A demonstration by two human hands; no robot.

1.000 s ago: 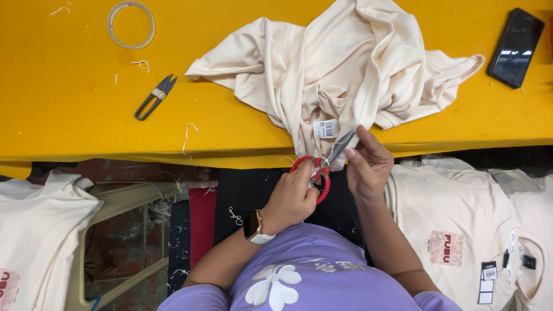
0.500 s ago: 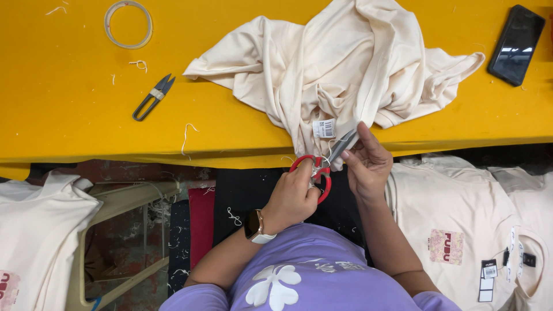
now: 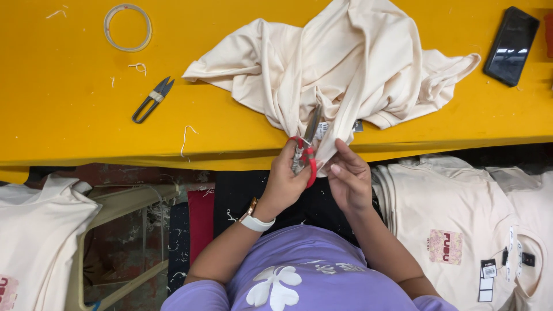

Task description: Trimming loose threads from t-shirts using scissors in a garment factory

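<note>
**Scissors at the cream garment's edge**

Head view: my left hand [image 3: 286, 178] grips red-handled scissors [image 3: 305, 151], blades pointing up into the cream garment [image 3: 340, 63] heaped just beyond my hands. My right hand [image 3: 349, 177] pinches a fold of it, apparently by the label. Small thread snips [image 3: 152, 100] lie far to my left.

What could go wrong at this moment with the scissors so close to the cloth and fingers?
1. The scissors in the left hand point into the bunched cream garment; the blades might nick the fabric.
2. The right hand pinches cloth right beside the blades, so a fingertip could get cut.
3. The garment hangs over the yellow table edge and may slide off.
</note>
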